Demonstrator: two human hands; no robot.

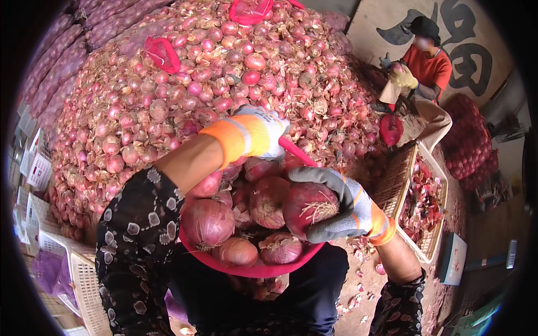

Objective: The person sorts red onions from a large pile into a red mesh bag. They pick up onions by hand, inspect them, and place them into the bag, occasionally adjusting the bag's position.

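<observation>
A large red onion (309, 208) with dry roots sits in the grasp of my right hand (342, 206), which wears a grey and orange work glove. It is held above the right side of a pink plastic basin (252, 269) at my lap. More onions fill the basin, among them a big one (208, 222) on the left and a paler one (236, 252) at the front. My left hand (256, 132), gloved likewise, reaches across to the basin's far rim and touches it or lies just over it. Its fingers are mostly hidden, so their grip cannot be told.
Ahead rises a big heap of onions (138, 122) with pink basins (163, 55) on it. A cream crate (437, 218) of onion skins stands right. Another crate (86, 281) is left. Filled mesh sacks (464, 134) lie behind a seated person (426, 67) holding an onion.
</observation>
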